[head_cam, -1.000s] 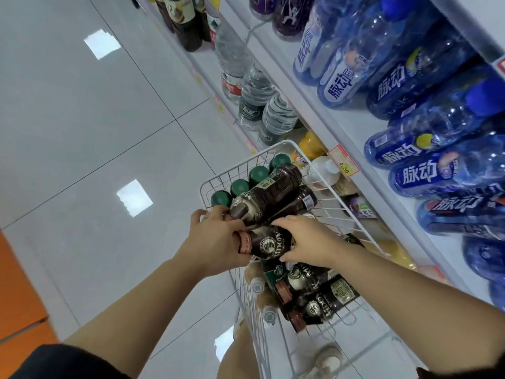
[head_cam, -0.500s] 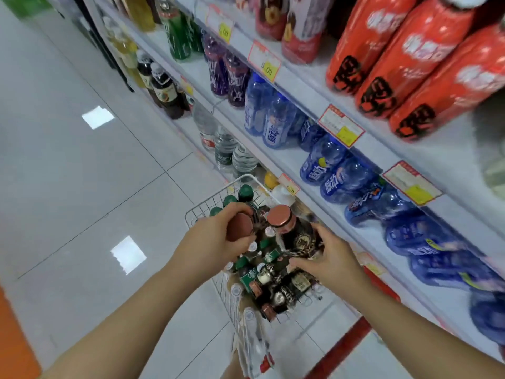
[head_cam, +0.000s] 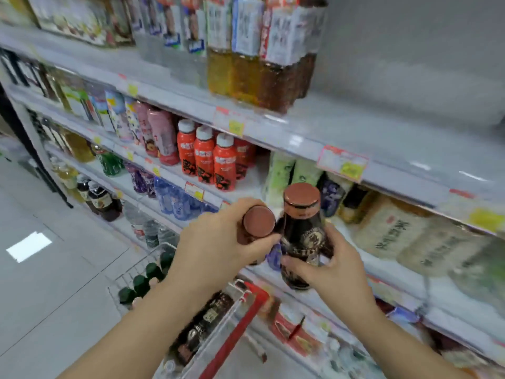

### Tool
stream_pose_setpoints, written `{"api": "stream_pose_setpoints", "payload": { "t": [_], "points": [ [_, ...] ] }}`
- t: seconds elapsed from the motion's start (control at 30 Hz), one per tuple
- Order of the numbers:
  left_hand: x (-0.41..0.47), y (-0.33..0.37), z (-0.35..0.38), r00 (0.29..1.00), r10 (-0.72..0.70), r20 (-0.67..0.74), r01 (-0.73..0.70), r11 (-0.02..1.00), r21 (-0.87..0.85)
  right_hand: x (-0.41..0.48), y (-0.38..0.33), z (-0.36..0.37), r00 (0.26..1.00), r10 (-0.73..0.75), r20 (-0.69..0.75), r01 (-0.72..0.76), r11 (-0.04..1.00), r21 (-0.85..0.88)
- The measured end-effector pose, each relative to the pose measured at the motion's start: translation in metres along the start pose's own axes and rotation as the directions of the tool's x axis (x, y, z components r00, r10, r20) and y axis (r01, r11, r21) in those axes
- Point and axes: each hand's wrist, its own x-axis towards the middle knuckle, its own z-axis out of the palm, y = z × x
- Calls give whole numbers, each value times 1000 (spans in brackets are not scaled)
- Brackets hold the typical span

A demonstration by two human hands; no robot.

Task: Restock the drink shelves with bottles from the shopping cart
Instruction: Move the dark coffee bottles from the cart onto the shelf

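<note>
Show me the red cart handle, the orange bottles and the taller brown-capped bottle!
red cart handle (head_cam: 234,335), head view, middle of the bar.
orange bottles (head_cam: 224,166), head view, front bottle's label.
taller brown-capped bottle (head_cam: 300,233), head view, dark body below the cap.

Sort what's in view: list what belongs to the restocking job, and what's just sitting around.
Part of the job:
- left hand gripping the first brown-capped bottle
- right hand gripping the second brown-capped bottle
- shopping cart with green-capped bottles
- upper shelf, bare at right

Just there:
- red bottles
- blue bottles
- price tag
- floor
</note>
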Motion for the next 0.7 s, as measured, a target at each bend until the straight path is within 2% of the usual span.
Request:
{"api": "stream_pose_setpoints", "payload": {
  "t": [0.1,0.27,0.43,0.6,0.7],
  "points": [
    [7,65,16,989,131,-66,-134,990,-35,-21,-15,-63,989,-32,-146,37,999,32],
    [23,164,39,949,285,-133,-308,929,-205,-49,-33,-158,932,-71,-356,89,995,36],
    [41,244,57,926,362,-103,-374,857,-355,-74,-39,-238,864,-59,-499,79,997,18],
    [45,297,77,898,436,-62,-400,750,-527,-82,-31,-309,738,54,-673,15,995,96],
    [49,317,89,890,450,-77,-410,716,-565,-68,-26,-347,647,22,-762,25,998,50]
  ]
}}
